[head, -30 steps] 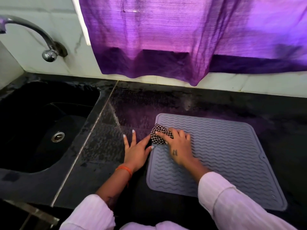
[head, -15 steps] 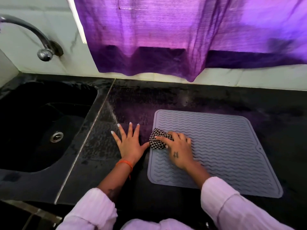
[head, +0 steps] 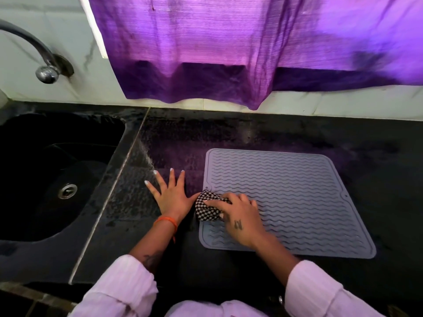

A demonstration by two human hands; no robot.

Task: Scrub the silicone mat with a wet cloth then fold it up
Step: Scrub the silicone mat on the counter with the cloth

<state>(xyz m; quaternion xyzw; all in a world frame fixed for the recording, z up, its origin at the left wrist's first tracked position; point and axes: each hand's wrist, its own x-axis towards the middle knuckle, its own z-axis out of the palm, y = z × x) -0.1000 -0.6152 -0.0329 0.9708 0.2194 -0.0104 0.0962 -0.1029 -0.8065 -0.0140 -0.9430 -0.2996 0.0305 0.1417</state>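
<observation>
A grey silicone mat (head: 297, 197) with wavy ridges lies flat on the black counter. My right hand (head: 240, 218) presses a bunched black-and-white checked cloth (head: 207, 208) onto the mat's left edge, fingers closed over the cloth. My left hand (head: 170, 195) rests flat on the counter just left of the mat, fingers spread, its thumb close to the cloth. It holds nothing.
A black sink (head: 57, 177) with a metal drain is set into the counter at the left, with a curved tap (head: 43, 62) above it. A purple curtain (head: 229, 49) hangs over the white tiled back wall. The black counter (head: 377, 161) surrounds the mat.
My right hand has slid the cloth toward me along the mat's left edge. My left hand has spread its fingers wider and stays beside the mat.
</observation>
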